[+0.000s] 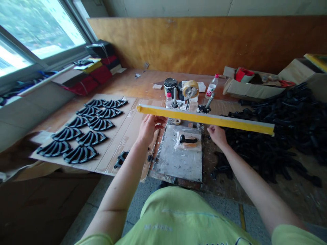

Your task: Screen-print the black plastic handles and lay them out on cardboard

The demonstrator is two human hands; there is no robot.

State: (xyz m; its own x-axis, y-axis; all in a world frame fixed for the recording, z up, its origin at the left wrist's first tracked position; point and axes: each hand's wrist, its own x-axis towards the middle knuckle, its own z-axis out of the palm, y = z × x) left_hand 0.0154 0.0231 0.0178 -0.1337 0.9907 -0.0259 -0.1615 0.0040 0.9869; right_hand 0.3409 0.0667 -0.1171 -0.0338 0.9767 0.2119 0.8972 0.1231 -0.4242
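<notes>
A long bar-like frame edge (204,118), grey on top and yellow along its side, spans the view above a grey metal plate (178,163). Just below its left part is my left hand (150,128), fingers apart and pointing right, with nothing visible in them. My right hand (217,134) is beneath the bar's right part, beside the plate. Its fingers are curled together; whatever they may hold is hidden. On the plate, a black handle-shaped part (188,139) lies on a small taped fixture (189,145).
Black fan-shaped parts (80,154) lie in two rows on cardboard (107,161) at left. A heap of black parts (276,146) covers the right side. Behind stand a tape roll (190,90), a black tub (170,85), a bottle (212,87) and an open carton (247,91).
</notes>
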